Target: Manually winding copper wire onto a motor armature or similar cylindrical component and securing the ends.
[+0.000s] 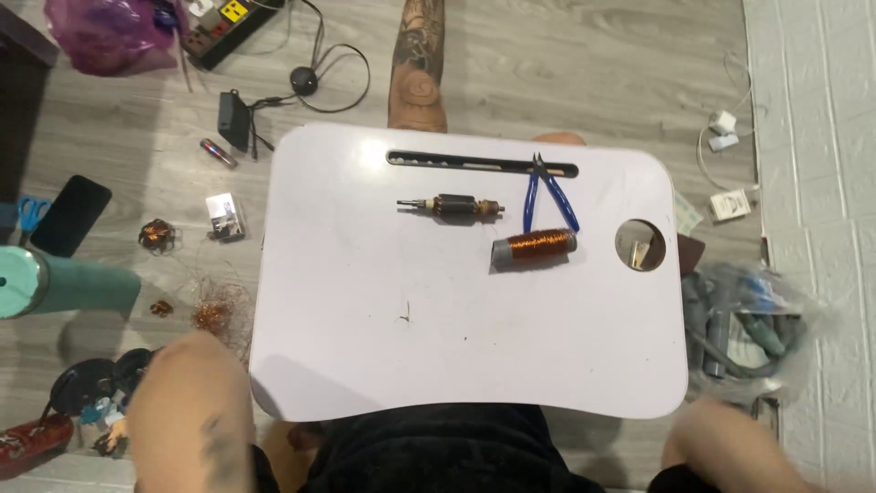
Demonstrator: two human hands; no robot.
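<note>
A white lap table [365, 365] with rounded corners stands over the person's lap, and the camera looks straight down on it. On its far half lie three things. A small motor armature [452, 208] with copper windings and a thin shaft lies flat, its shaft pointing left and right. Just to the right of it lies a pair of blue-handled cutters [547, 196], the tip resting on the long black slot [438, 161] near the far edge, the handles spread toward the person. A spool of copper wire [535, 248] with grey ends lies on its side, touching or almost touching the ends of the handles. A round hole [640, 245] is cut in the table at the right.

The hands do not show in this view, so I cannot tell if they are open or closed. Only the person's bare knees appear at the bottom, the left knee [187, 411] and the right knee [730, 452], both blurred, and between them dark shorts [438, 452]. A tattooed leg [418, 68] stretches away beyond the far edge.

On the wooden floor to the left lie loose tangles of copper wire [219, 315], a black phone [71, 215], a small black adapter [234, 120] and a teal tumbler [59, 285]. To the right there is perhaps a clear bag with grey parts [744, 319].
</note>
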